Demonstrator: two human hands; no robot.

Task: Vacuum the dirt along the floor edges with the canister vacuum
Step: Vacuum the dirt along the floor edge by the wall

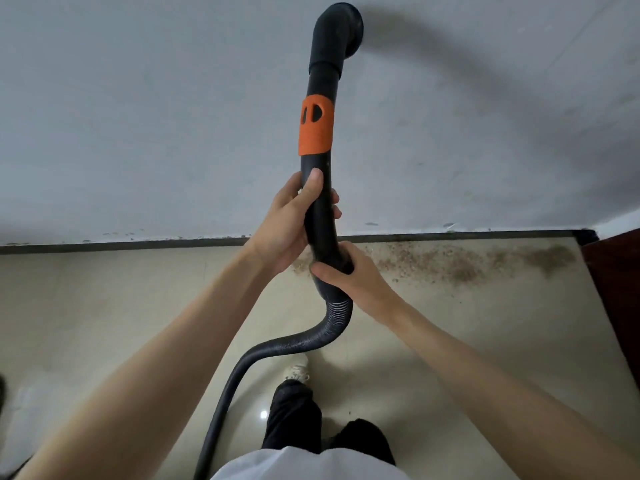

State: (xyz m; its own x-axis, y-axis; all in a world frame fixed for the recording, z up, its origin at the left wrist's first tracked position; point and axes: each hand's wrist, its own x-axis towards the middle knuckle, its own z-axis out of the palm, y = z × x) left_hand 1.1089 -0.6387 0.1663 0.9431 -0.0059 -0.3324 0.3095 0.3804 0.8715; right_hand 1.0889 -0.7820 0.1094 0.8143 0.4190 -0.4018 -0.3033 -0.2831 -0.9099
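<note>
Both hands held the black vacuum wand (320, 209) up in front of the wall (138, 116), its open nozzle (341, 29) raised high above the baseboard (138, 243) and pointing off to the right rather than down at the floor. The left hand (294, 223) was wrapped around the wand just below the orange collar (316, 124), thumb laid along the tube and fingers curled behind it, which looked like the steering grip. The right hand (349, 275) clamped the lower bend, where the wand meets the ribbed hose (294, 344), fingers closed around it, probably to carry the weight and keep the hose from dragging. The hose trailed down past the person's shoe (298, 370) toward the lower left (the canister itself was out of sight). The dirt (450, 263), a brown gritty band, lay on the tile floor (104, 306) right against the baseboard, stretching from just beside the right hand to the corner by the dark door frame (613, 289). Judging by that untouched band, the sweeping was not yet done here, and the nozzle would need lowering to the baseboard's foot first.
</note>
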